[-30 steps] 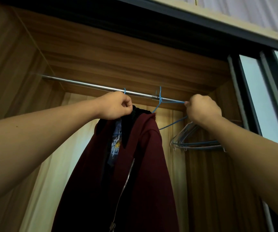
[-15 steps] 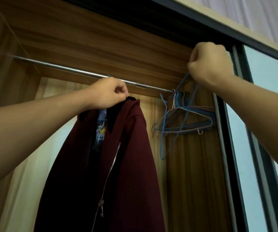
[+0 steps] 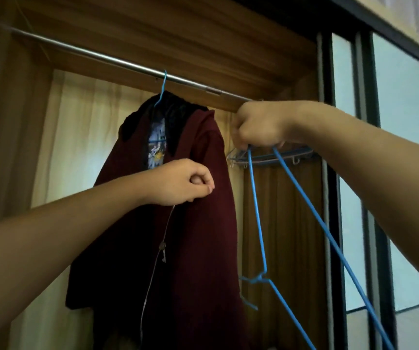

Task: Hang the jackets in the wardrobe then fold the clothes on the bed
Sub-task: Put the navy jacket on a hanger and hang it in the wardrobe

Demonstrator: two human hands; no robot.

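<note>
Hands at the wardrobe (image 3: 178, 26), spare hanger held.
The right hand (image 3: 258, 127) gripped a corner of the blue hanger (image 3: 256, 210); the left hand (image 3: 178, 183) was curled against the maroon jacket (image 3: 203, 223), pinch uncertain. The jacket hung from the rail (image 3: 102, 56). The hanger slanted steeply down-right, hook (image 3: 250, 304) low beside the jacket; swung, it could snag cloth.

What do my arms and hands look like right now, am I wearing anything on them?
Both arms are bare: no sleeve shows along the left forearm or the right forearm as far as the frame reaches. The left hand and right hand are ungloved, with no ring, watch or bracelet visible at fingers or wrists.
</note>
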